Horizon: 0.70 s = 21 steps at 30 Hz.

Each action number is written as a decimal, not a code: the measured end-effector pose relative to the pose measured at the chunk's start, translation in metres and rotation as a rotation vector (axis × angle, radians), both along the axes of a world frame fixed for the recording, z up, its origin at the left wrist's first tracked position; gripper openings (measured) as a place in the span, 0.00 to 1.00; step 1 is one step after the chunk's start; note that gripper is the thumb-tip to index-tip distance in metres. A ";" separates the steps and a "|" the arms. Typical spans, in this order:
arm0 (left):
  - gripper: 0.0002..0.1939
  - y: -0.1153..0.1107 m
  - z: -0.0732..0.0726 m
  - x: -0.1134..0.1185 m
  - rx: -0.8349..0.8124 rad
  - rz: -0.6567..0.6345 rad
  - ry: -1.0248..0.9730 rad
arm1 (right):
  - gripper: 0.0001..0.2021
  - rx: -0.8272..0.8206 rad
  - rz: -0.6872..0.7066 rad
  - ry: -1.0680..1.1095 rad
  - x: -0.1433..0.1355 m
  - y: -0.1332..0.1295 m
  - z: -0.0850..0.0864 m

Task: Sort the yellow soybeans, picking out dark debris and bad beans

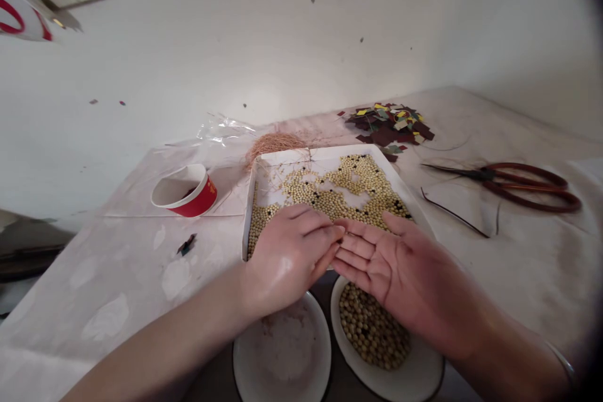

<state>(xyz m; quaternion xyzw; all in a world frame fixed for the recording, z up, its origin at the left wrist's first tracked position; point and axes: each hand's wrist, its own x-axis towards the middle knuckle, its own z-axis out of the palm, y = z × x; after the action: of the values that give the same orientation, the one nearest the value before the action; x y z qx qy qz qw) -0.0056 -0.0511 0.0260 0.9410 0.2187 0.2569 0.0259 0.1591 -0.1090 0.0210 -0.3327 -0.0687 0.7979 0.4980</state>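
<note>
My left hand (288,257) is closed in a pinch, its fingertips touching the fingertips of my right hand. Whatever it pinches, if anything, is too small to make out. Palm up and flat, my right hand (396,264) is open. Below and behind both hands lies a shallow white tray (247,213) with many small pale yellow beads (330,204) and a few dark ones. Under my right hand is a white bowl (419,377) of larger tan beads (374,333), partly covered by the palm. A second white bowl (282,358) sits below my left hand.
A red and white paper cup (195,200) stands at left, near a small dark scrap (187,245). Behind the tray are copper-coloured wire strands (277,143) and clear plastic (226,127). Coloured chips (393,124) lie at back right, scissors (522,185) at right. A wall rises behind.
</note>
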 end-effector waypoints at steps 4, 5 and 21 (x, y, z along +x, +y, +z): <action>0.10 0.001 0.000 0.000 -0.015 0.005 0.026 | 0.25 -0.005 0.002 -0.001 0.000 0.001 0.001; 0.10 0.001 0.000 0.000 -0.019 0.012 0.023 | 0.25 -0.007 0.003 0.001 0.000 0.001 0.001; 0.10 -0.016 0.045 -0.020 -0.170 0.010 0.423 | 0.25 0.123 0.283 0.104 -0.004 -0.015 -0.003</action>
<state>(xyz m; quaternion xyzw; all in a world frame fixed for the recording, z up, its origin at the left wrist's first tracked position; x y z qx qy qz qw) -0.0258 -0.0673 0.0708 0.9672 0.2449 0.0346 0.0573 0.1550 -0.1240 0.0184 -0.2470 -0.1379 0.8705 0.4027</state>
